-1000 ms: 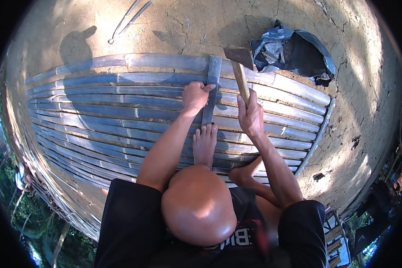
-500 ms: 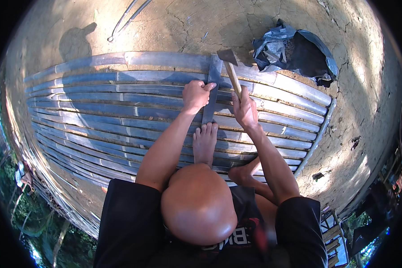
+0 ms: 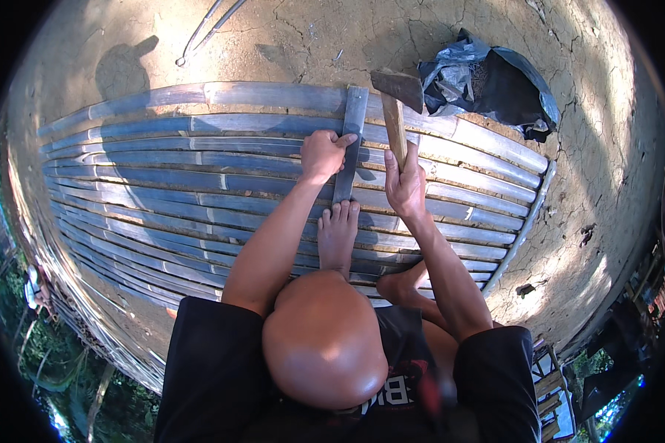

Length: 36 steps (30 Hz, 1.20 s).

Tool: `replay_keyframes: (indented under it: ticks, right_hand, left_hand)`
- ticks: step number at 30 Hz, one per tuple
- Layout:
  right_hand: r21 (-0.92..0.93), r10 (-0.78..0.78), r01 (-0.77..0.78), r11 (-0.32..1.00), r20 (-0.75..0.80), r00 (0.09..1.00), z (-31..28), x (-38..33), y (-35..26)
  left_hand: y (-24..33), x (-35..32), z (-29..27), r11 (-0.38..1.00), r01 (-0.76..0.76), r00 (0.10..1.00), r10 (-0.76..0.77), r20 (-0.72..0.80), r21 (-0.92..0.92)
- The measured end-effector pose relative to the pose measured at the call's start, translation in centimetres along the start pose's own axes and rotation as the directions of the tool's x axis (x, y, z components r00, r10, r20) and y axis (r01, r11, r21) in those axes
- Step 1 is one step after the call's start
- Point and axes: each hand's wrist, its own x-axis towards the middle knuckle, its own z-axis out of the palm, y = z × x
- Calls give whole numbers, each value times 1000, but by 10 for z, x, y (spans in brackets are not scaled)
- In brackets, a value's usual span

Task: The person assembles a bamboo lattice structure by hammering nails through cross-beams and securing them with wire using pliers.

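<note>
My left hand (image 3: 322,153) presses on a flat grey cross strip (image 3: 352,118) that lies across a row of long split bamboo slats (image 3: 199,170). My right hand (image 3: 405,183) grips the wooden handle of a hammer (image 3: 395,103), its dark head raised just right of the strip's far end. My bare left foot (image 3: 338,235) stands on the strip's near end. My other foot (image 3: 403,284) rests on the slats further right.
A black plastic bag (image 3: 488,81) lies on cracked dry earth (image 3: 288,37) beyond the slats at the right. Thin metal rods (image 3: 203,26) lie at the top left. Green plants edge the lower left. A wooden frame (image 3: 550,362) stands at the lower right.
The hammer has swung left toward the cross strip, its head moving from over the bag's side to just beside the strip's far end. My left hand stays on the strip.
</note>
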Motion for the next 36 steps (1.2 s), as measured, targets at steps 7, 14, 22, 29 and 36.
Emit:
replay_keyframes:
  ticks: [7, 14, 22, 29, 36]
  right_hand:
    - [-104, -34, 35, 994, 9, 999, 3, -10, 15]
    - [-87, 104, -99, 991, 56, 993, -14, 1, -6]
    - [-263, 152, -103, 959, 172, 973, -13, 0, 14]
    - [-3, -67, 67, 998, -35, 997, -12, -8, 10]
    - [-156, 215, -196, 968, 115, 970, -20, -15, 18]
  left_hand:
    - [4, -2, -1, 999, 8, 1000, -7, 16, -43]
    - [3, 3, -3, 1000, 22, 1000, -23, 22, 15]
    - [4, 4, -2, 1000, 29, 999, -29, 42, -6]
    - [2, 5, -2, 1000, 28, 999, -28, 34, -7]
    - [-2, 2, 0, 998, 45, 998, -42, 52, -42]
